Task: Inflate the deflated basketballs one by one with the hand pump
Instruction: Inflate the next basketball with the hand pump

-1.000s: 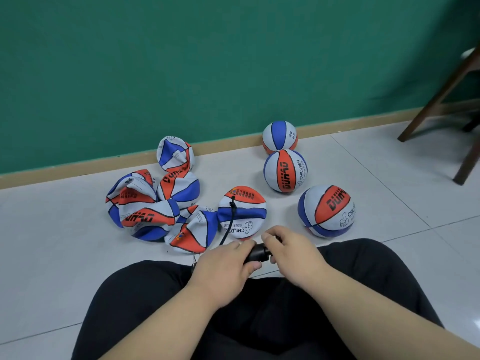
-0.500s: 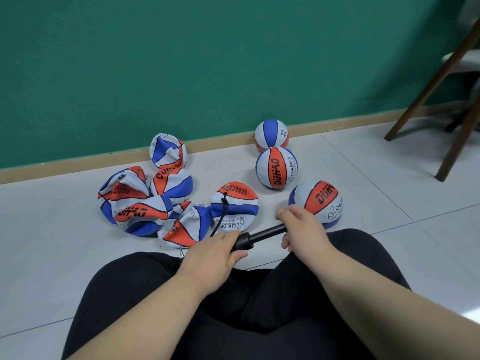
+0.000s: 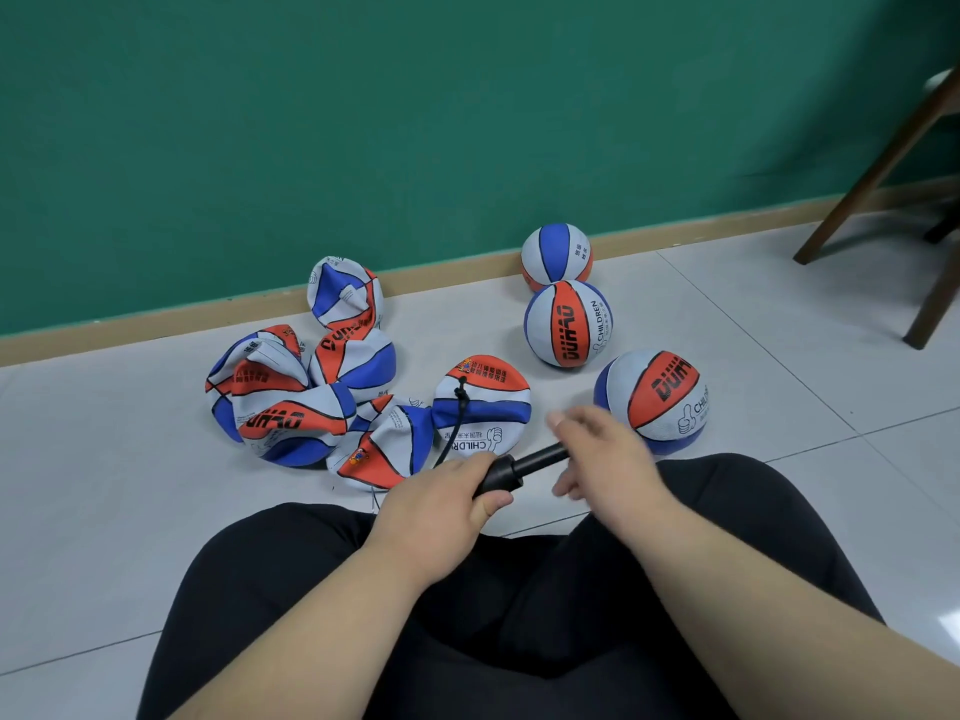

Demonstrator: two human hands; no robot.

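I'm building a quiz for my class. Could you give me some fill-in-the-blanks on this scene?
Fully round basketballs number ___. The left hand grips a hand pump coloured ___. Its hose ends on a flattened basketball whose middle band is ___.
Missing: three; black; blue.

"DUHAO" and "CHILDREN" are printed on the middle round ball. "DUHAO" also shows on the nearest round ball and on two flat balls.
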